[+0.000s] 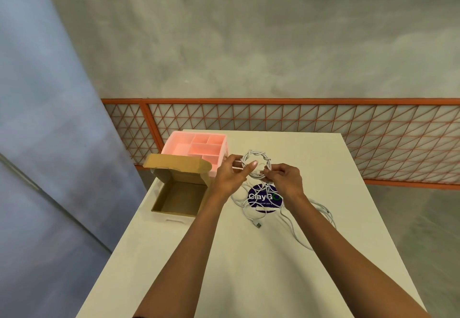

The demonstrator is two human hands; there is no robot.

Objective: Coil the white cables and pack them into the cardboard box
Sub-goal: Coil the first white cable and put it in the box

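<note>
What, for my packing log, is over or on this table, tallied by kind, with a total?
coiled white cable: 1
loose white cable tangle: 1 (the number of separate cables cannot be told)
cardboard box: 1
pink divided tray: 1
round blue sticker: 1
Total: 5

Sticker [254, 190] lettering partly covered by loose cables [256, 223].

A twisted white cable coil [256, 166] is held up beyond loose white cables [286, 214] sprawled on the tabletop, with the open, empty cardboard box [178, 198] lying to their left.
</note>
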